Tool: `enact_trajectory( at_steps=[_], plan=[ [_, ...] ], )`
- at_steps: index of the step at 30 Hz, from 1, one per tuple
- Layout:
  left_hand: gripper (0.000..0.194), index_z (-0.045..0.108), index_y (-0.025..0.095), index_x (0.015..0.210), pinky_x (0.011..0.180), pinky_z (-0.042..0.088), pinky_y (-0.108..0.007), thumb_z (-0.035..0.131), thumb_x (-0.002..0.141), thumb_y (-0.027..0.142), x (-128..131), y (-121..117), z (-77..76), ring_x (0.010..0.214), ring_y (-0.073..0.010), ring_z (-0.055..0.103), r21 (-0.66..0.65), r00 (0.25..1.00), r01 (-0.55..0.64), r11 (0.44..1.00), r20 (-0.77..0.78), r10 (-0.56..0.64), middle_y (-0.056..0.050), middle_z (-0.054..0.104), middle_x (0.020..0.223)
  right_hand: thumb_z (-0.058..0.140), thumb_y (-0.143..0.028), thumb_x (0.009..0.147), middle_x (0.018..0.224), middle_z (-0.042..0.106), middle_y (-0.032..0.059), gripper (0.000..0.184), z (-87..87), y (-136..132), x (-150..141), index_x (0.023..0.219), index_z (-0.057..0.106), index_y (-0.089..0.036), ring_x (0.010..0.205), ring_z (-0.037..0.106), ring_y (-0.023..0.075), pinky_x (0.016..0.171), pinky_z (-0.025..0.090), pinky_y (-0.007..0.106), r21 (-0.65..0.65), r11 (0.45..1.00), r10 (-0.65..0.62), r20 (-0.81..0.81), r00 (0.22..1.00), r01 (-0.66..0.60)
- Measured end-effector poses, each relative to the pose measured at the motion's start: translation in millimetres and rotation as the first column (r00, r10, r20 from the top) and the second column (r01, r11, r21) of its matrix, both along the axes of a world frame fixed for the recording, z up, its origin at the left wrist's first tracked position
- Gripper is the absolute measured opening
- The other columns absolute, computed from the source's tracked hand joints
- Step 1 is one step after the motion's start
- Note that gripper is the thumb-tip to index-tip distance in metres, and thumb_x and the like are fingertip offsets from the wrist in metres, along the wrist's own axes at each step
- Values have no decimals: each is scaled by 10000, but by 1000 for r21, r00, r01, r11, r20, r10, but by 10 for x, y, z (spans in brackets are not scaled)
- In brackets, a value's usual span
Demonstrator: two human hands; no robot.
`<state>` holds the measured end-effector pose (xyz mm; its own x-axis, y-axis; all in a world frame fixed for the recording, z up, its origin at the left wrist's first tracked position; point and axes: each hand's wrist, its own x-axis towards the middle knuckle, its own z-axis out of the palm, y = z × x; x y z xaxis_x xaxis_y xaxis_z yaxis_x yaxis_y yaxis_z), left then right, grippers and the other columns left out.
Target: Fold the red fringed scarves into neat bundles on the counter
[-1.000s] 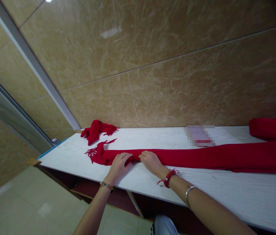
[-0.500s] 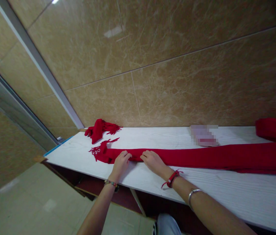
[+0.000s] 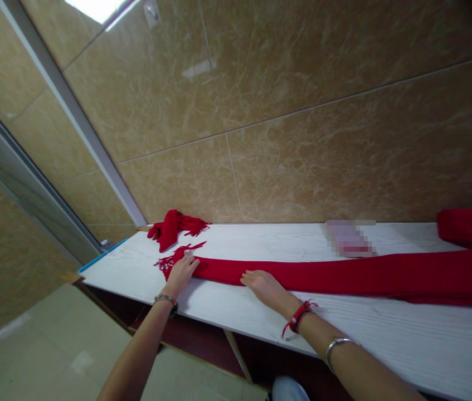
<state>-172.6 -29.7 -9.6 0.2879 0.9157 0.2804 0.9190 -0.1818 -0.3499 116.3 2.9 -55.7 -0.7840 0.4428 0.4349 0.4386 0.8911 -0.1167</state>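
A long red scarf (image 3: 323, 277) lies lengthwise in a narrow folded strip on the white tabletop (image 3: 236, 240). Near its fringed left end, my left hand (image 3: 182, 273) rests on the cloth with fingers stretched out, hiding part of the fringe. Farther right, my right hand (image 3: 263, 285) lies on the front edge of the strip, its fingers extended and fairly close together. The scarf runs out of view on the right.
Against the wall (image 3: 286, 167) at the back left is a crumpled red fringed cloth (image 3: 173, 227). A blurred-out flat packet (image 3: 346, 238) lies behind the scarf. More folded red cloth (image 3: 470, 227) sits at the back right. Shelves (image 3: 202, 340) open below the tabletop.
My left hand has slid left along the scarf to its fringed end, and the strip between my hands now looks flatter. My right hand stays nearly in place. The view has tilted slightly.
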Motion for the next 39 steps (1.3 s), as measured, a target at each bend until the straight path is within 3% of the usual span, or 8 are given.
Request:
enact_trajectory(
  at_steps=[5,8,12,22,28,32,36,39],
  plan=[
    [345,548,163,1017,793,428,-345,411,741,9,12,-56,32,926,-205,512,-16,1000,12,1000,6,-11,-95,567,978,481,-45,788,1073,618,106,298,51,-34,15,1050,598,-126,1037,537,190,882,418,330,26,999,-20,-9,1000,21],
    [391,527,201,1090,826,410,-352,478,730,56,224,-110,78,962,-203,500,-73,987,155,985,41,-152,-76,552,1022,475,-41,792,1060,623,107,289,98,-59,20,1038,600,-126,1015,548,189,866,424,328,45,999,-30,5,1000,30],
    [243,568,193,1006,809,422,-337,476,794,116,497,-152,43,885,-183,529,-123,949,316,941,29,-315,-60,583,936,465,-67,809,1032,632,105,244,146,-79,23,997,609,-130,983,560,198,834,433,331,67,996,-58,22,998,57],
    [212,571,162,916,745,452,-303,433,792,59,518,-202,-123,827,-176,511,17,964,259,966,57,-260,-54,543,838,447,-46,808,949,646,104,215,166,-81,35,947,594,-119,886,588,184,756,444,310,93,993,-84,71,994,77],
    [392,569,186,952,819,435,-277,414,667,-33,507,-164,66,898,-147,513,-205,917,318,926,315,-245,-39,553,943,431,-35,805,956,644,112,246,150,-63,46,955,603,-126,931,575,167,801,425,299,73,997,-26,62,998,21],
    [396,568,196,1015,913,396,-292,437,687,19,753,-111,173,1027,-152,495,-256,855,414,874,437,-277,-53,550,1094,427,-28,794,987,639,120,273,154,-64,53,967,615,-123,956,568,164,833,415,301,41,999,-17,49,999,15],
    [361,519,213,1138,973,347,-338,403,806,133,982,-89,49,1151,-156,433,-280,839,458,844,452,-305,-63,501,1240,429,-45,793,1038,625,118,286,165,-88,85,991,619,-125,996,550,172,860,406,306,20,1000,-13,29,999,13],
    [387,399,260,1255,990,296,-445,322,877,235,912,-121,-76,1241,-184,329,-316,895,306,898,416,-159,-58,400,1337,432,-48,787,1080,610,114,313,155,-105,109,1034,609,-122,1037,530,179,880,399,306,11,1000,-2,16,1000,2]
  ],
)
